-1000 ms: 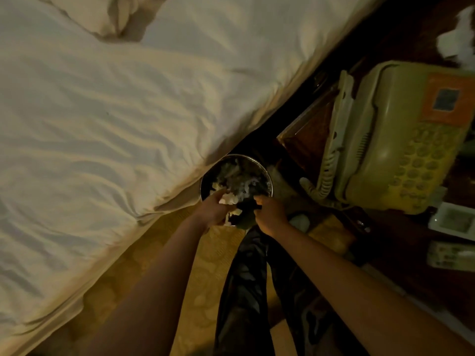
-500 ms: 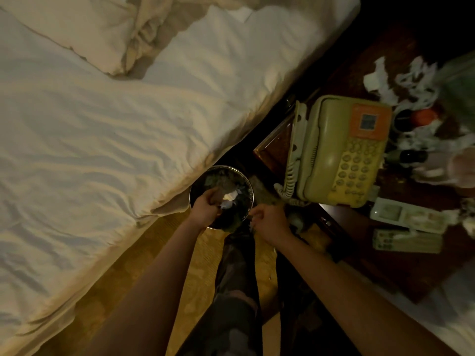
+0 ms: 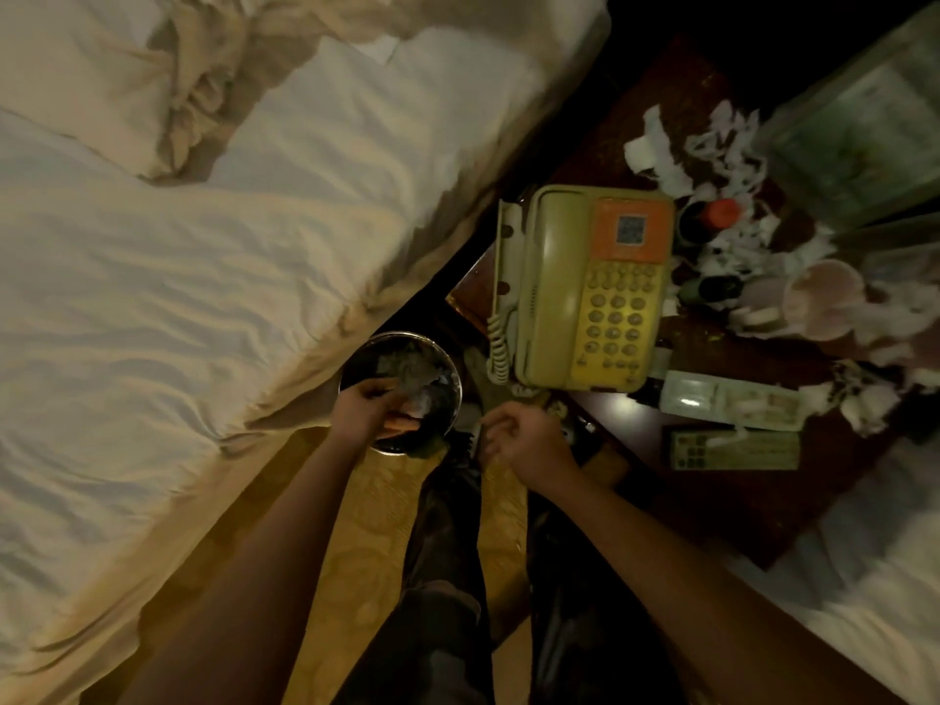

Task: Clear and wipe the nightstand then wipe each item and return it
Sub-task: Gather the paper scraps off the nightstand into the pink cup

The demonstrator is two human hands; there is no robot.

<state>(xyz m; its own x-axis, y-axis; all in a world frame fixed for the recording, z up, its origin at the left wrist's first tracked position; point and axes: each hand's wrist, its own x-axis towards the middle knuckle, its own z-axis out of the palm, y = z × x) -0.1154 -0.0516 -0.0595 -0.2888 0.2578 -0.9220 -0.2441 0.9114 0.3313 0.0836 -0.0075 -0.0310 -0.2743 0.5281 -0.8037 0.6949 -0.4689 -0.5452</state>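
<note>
Nightstand [image 3: 753,506]: phone [image 3: 585,292] with QR label [image 3: 630,229]

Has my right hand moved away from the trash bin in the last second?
Yes. The right hand was at the trash bin rim; now it sits clear of it, toward the nightstand.

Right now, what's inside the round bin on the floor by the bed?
The bin holds crumpled pale scraps, likely tissue. The left hand reaches over its near rim, covering that part of the contents. Anything deeper is too dark to make out.
</note>
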